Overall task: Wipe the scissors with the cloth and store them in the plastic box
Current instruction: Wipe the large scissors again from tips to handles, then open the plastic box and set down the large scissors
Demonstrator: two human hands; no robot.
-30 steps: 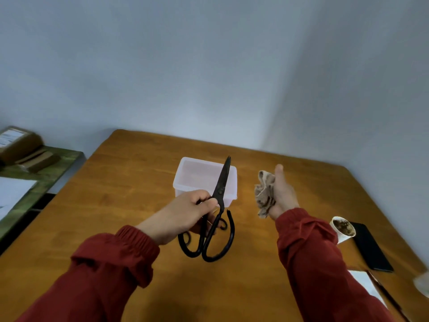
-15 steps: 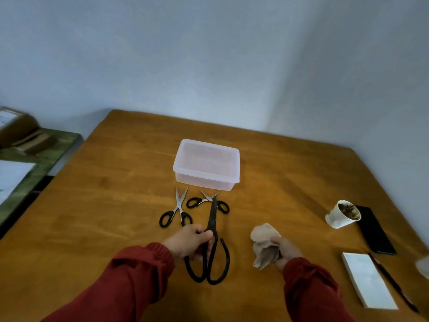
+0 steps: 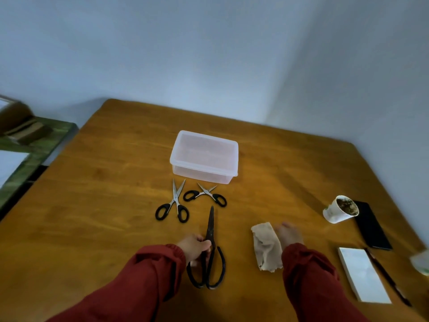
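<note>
The left hand (image 3: 196, 248) grips the big black scissors (image 3: 210, 228). The blurry right hand (image 3: 289, 234) is beside the cloth (image 3: 265, 247); I cannot tell its grip.

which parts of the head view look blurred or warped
Head view: the right hand beside the cloth is motion-smeared; the left hand holding the large black scissors is sharper; the table edges splay from wide-angle distortion; the green shelf at far left is soft.

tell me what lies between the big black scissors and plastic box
Two small pairs, the left small scissors and the right small scissors, lie between the big black scissors and the plastic box, seen in the head view.
</note>
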